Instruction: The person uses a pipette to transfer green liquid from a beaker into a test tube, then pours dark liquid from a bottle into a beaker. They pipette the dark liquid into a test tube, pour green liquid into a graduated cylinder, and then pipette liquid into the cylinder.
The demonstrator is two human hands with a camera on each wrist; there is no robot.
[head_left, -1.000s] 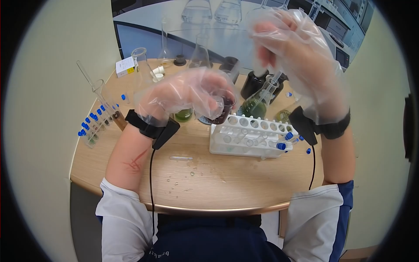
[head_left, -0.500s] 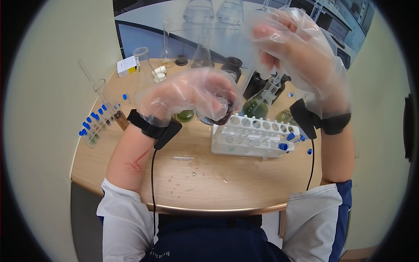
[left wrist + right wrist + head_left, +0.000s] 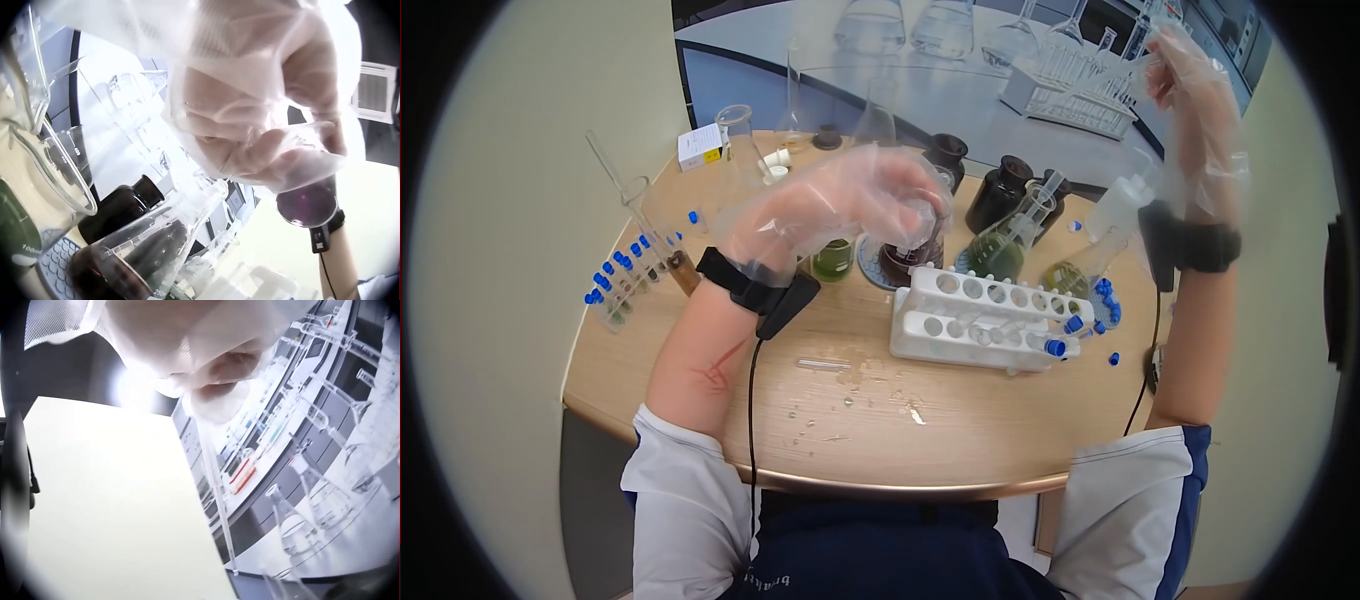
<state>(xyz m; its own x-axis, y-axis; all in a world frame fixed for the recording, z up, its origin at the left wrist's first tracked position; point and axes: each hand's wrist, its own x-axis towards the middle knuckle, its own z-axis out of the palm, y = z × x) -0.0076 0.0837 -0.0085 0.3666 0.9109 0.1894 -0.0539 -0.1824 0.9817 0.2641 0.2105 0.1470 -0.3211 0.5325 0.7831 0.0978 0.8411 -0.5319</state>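
My gloved left hand (image 3: 865, 200) is raised over the middle of the table. Its fingers curl round a small glass vessel of dark purple liquid (image 3: 306, 205), seen from below in the left wrist view. Beneath that hand, a conical flask of dark red liquid (image 3: 119, 272) stands on a blue textured mat (image 3: 56, 265). My gloved right hand (image 3: 1195, 100) is lifted high at the far right. A thin clear tube (image 3: 219, 494) is pinched in its fingers and hangs down from them in the right wrist view.
A white test tube rack (image 3: 990, 320) stands in front, with a flask of green liquid (image 3: 997, 250) and dark brown bottles (image 3: 1000, 195) behind. Blue-capped tubes (image 3: 625, 275) stand at left. One loose tube (image 3: 824, 364) and wet drops lie near the front.
My right hand has swung right, away from above the flasks, with the thin tube. The left hand stays nearly in place; its glass vessel is now mostly hidden in the head view.
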